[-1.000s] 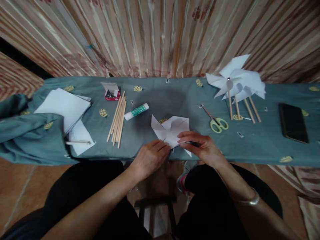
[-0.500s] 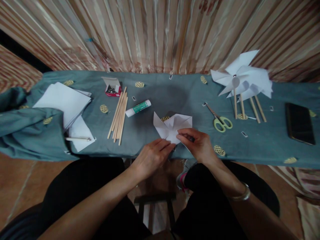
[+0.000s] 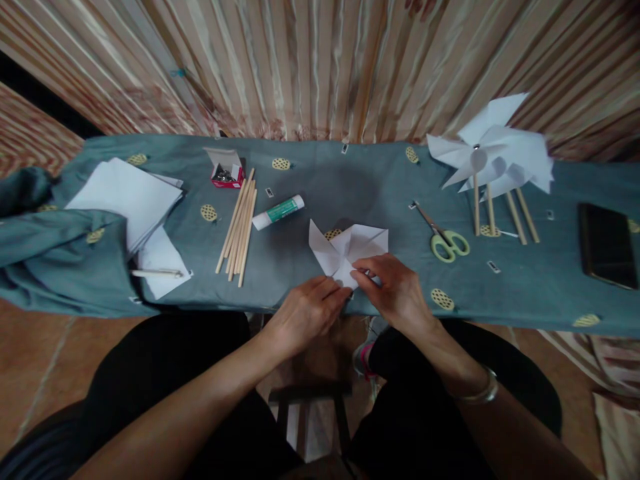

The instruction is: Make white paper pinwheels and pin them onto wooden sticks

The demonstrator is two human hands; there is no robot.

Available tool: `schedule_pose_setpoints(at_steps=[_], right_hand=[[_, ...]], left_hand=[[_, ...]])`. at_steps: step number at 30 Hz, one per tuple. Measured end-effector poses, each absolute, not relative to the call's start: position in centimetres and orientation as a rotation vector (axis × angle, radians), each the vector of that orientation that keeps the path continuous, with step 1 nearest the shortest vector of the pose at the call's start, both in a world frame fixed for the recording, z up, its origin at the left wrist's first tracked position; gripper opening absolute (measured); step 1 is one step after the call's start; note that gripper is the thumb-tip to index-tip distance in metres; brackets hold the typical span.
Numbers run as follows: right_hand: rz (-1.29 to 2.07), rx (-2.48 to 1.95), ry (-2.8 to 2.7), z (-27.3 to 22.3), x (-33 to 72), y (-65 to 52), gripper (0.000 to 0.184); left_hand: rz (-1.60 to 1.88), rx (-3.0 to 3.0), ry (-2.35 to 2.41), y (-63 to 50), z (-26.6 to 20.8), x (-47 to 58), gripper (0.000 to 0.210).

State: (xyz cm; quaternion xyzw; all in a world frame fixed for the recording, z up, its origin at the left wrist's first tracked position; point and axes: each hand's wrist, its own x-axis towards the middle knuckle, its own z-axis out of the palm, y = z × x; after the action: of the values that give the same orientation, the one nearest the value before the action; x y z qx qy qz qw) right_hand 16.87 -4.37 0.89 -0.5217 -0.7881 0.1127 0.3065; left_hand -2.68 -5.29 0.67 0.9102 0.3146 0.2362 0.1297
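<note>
A white paper pinwheel (image 3: 367, 243) with cut, partly folded blades lies at the table's front edge, between my hands. My left hand (image 3: 310, 307) pinches its near left side, fingers closed on the paper. Thumb and fingers of my right hand (image 3: 393, 287) close on the near right blade beside the centre. Just beyond, to the left, lie a glue stick (image 3: 279, 212) and a bundle of wooden sticks (image 3: 237, 230). Scissors (image 3: 443, 237) with green handles rest to the right of my right hand.
Several finished pinwheels (image 3: 493, 157) on sticks lie at the back right, near a dark phone (image 3: 607, 245). A small red box (image 3: 227, 175) holds metal pins or tacks. Paper sheets (image 3: 130, 200) and a pen (image 3: 157, 273) lie at the left on the green tablecloth (image 3: 350, 177).
My right fingers have shifted slightly on the paper near its centre. My left hand keeps its grip. The whole view has moved a little.
</note>
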Motion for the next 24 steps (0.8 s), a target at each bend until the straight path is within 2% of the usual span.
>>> schedule_pose_setpoints(at_steps=[10,24], right_hand=[[0.129,-1.421,-2.292,0.9,16.6,-4.8,0.024],[-0.116,-1.561,-2.399,1.7,15.6,-5.2,0.022]], left_hand=[[0.664,2.598,0.933,-5.3,0.8,-2.6,0.02],[0.648,2.604,0.928,-5.1,0.8,-2.4,0.018]])
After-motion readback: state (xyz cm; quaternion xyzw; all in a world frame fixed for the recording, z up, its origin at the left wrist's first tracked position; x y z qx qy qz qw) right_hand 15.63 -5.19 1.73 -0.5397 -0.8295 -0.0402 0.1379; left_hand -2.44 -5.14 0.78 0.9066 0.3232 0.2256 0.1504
